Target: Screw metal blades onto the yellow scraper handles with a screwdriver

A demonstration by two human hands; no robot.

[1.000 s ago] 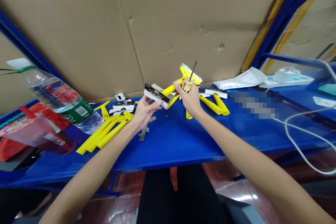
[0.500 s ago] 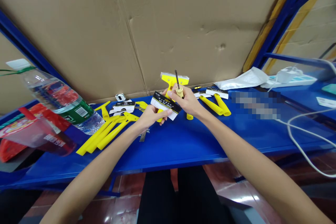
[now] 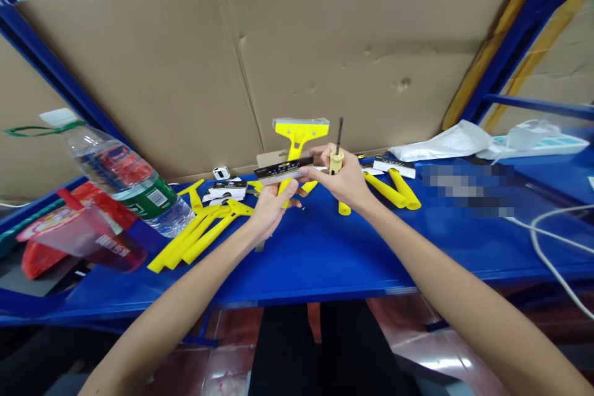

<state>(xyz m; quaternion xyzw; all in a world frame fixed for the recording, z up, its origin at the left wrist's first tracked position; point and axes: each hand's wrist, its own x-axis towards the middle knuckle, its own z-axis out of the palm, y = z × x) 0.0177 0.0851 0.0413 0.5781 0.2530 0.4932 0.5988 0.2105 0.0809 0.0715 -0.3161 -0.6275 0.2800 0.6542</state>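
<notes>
My left hand is closed around the handle of a yellow scraper, whose wide head points up and carries a clear cover along its edge. A black and white cardboard card sits around the scraper below its head. My right hand grips a screwdriver with a cream handle, its dark shaft upward. With the fingertips of that same hand I touch the card's right end. Several yellow scraper handles lie to the left, and more yellow handles are at the right.
A large water bottle and a red-tinted cup stand at the left of the blue table. Folded cards lie behind the handles. A white power strip, a white pouch and cable occupy the right. Cardboard walls the back.
The scraper has turned more upright, so its head faces me more squarely. The card has tilted to a flatter angle around it. My right hand has shifted slightly right with the screwdriver.
</notes>
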